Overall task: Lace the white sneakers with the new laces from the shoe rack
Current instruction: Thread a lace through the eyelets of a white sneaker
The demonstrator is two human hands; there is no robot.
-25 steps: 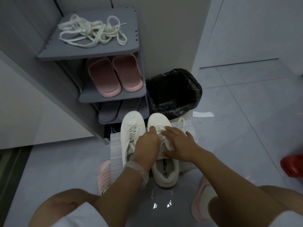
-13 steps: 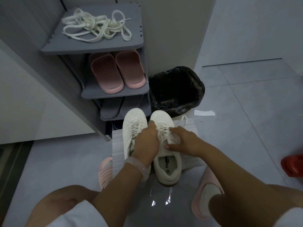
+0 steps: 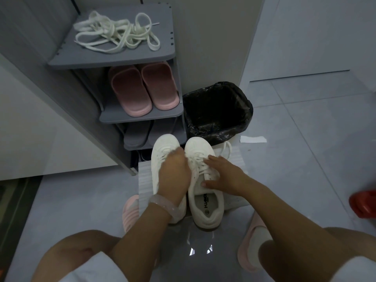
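Two white sneakers stand side by side on a white foam sheet (image 3: 145,180) on the floor, toes toward the rack. My left hand (image 3: 175,176) lies over the left sneaker (image 3: 162,147), its fingertips pinching the lace at the right sneaker's (image 3: 205,208) eyelets. My right hand (image 3: 221,176) rests on the right sneaker's outer side, thumb at the collar and fingers on the lacing. A loose lace end (image 3: 226,149) trails right of the toe. A tangle of white laces (image 3: 118,35) lies on the top shelf of the grey shoe rack (image 3: 114,60).
Pink slippers (image 3: 142,88) sit on the rack's second shelf, grey ones (image 3: 136,135) below. A bin with a black bag (image 3: 217,110) stands right of the rack. A paper scrap (image 3: 253,139) and a red object (image 3: 364,202) lie on the tiled floor. My knees and pink slippers frame the sneakers.
Both hands have shifted slightly on the right sneaker's lacing; my right hand slid down along the shoe's side with its thumb now at the collar. The camera has moved closer.
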